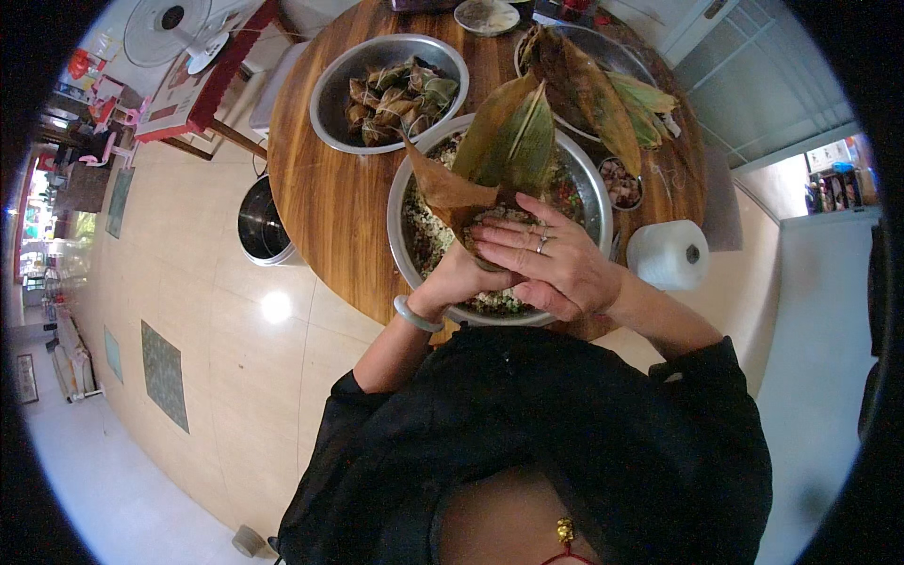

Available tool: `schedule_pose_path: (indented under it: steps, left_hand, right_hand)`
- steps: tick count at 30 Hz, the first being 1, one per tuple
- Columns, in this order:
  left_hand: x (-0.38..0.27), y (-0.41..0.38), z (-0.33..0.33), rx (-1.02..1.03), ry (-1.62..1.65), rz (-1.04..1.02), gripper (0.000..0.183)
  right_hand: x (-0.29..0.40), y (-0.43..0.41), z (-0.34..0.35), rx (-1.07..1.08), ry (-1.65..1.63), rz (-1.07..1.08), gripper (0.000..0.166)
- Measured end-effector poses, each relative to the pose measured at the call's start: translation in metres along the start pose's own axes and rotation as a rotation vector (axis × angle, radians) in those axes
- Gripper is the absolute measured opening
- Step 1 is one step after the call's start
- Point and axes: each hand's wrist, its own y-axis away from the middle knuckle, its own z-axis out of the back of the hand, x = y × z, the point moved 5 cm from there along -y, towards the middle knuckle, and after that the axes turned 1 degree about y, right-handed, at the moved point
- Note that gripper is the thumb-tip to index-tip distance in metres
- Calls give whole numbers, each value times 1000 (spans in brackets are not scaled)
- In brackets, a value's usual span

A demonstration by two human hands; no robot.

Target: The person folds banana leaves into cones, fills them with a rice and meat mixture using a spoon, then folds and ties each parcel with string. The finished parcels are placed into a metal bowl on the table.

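Note:
My left hand point(462, 275), with a pale bangle at the wrist, cups a cone of broad bamboo-type leaves point(452, 185) from below. Rice filling shows inside the cone. Across its mouth my right hand point(558, 254) lies flat, fingers extended over the filling and a ring on one finger. The long green ends of the leaves point(524, 138) stick up beyond both hands. Beneath them is a large steel bowl point(396, 244) of rice mixed with red and green bits point(429, 229). My hands and the leaves hide much of that mixture.
On the round wooden table point(318, 233), a steel bowl point(319, 116) holds tied leaf-wrapped dumplings point(392, 102). Loose leaves point(593, 85) rest over another bowl at the back right. Nearby are a small bowl of diced meat point(620, 185) and a white string spool point(667, 254). A bucket point(263, 226) stands left.

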Motion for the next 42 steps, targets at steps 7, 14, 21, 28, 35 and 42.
schedule_pose_path:
  steps: [7, 14, 21, 28, 35, 42]
  left_hand:
    - [24, 10, 23, -162, 242, 138, 53]
    - [19, 11, 24, -123, 324, 172, 49]
    - [16, 5, -2, 74, 472, 184, 73]
    - [-1, 5, -11, 265, 638, 293, 68]
    - [-18, 1, -22, 175, 846, 99, 95]
    - [-12, -1, -28, 163, 917, 184, 101]
  right_hand:
    - [-25, 26, 29, -389, -75, -185, 36]
    - [-95, 70, -56, -239, -348, -720, 42]
    - [-67, -1, -28, -184, -1310, -778, 35]
    - [-67, 1, -16, -253, -1150, -703, 31]
    - [-65, 6, -5, -334, -1213, -708, 28]
    - [-64, 7, 4, -344, -1210, -759, 31]
